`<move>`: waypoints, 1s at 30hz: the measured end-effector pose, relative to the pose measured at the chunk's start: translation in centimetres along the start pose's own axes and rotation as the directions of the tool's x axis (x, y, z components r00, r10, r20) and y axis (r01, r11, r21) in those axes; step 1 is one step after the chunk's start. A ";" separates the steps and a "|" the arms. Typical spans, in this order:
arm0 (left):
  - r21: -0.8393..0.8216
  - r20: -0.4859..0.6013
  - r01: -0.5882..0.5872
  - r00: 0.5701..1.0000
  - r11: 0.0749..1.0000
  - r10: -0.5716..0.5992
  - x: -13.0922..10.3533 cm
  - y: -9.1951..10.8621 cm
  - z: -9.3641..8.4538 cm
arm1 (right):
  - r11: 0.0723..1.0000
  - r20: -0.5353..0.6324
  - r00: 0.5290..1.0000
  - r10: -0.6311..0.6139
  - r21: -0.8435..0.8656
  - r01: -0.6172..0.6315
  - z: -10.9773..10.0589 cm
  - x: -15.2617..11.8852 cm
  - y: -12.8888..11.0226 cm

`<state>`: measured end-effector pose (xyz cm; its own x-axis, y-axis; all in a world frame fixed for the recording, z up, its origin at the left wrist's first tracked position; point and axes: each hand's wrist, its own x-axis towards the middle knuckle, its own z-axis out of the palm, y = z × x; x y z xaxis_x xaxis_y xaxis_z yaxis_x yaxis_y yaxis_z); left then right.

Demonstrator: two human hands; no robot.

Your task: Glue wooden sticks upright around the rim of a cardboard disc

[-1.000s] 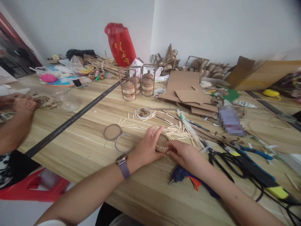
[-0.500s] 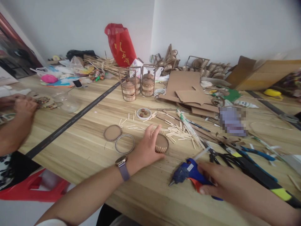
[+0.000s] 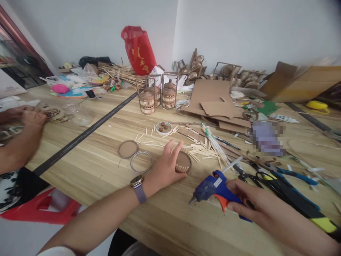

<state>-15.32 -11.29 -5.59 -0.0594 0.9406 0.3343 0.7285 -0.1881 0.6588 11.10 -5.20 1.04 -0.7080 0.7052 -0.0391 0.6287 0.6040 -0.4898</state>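
Observation:
My left hand, with a watch on its wrist, curls round the left side of a round cardboard base. Thumb and forefinger lie at opposite edges of the base, and short sticks stand along its near rim. In my right hand is a blue glue gun with an orange trigger; its nozzle points left and down, and a clear glue stick juts from its back. Left of the base lie a tape ring and another round cardboard piece. Short wooden sticks are scattered behind.
Scissors and blue-handled pliers lie beyond my right hand. Small lidded stick baskets stand behind, beside cardboard sheets. A white ring encircles brown beads. At left, another person's hands work near a clear jar.
My right hand has lifted and tilted the glue gun slightly, its nozzle shifting a little left and up. My left hand stays at the cardboard base. The view has shifted slightly.

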 end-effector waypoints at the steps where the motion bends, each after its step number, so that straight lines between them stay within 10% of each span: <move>1: 0.005 -0.001 -0.003 1.000 1.000 0.003 0.0 0.0 0.0 | 0.999 -0.012 1.000 0.010 0.045 -0.010 -0.1 0.1 0.0; 11: 0.008 0.002 -0.001 1.000 1.000 0.001 0.0 -0.1 0.0 | 0.880 0.044 0.978 0.205 0.429 -0.204 2.0 0.7 2.8; 30: 0.008 0.003 0.003 1.000 1.000 -0.003 0.0 -0.2 0.1 | 0.973 -0.046 0.998 -0.031 0.228 0.040 4.0 2.0 0.5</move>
<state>-15.38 -11.25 -5.78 -0.0597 0.9419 0.3306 0.7335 -0.1832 0.6545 8.69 -4.95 -2.78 -0.7115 0.7025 0.0160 0.5095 0.5314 -0.6767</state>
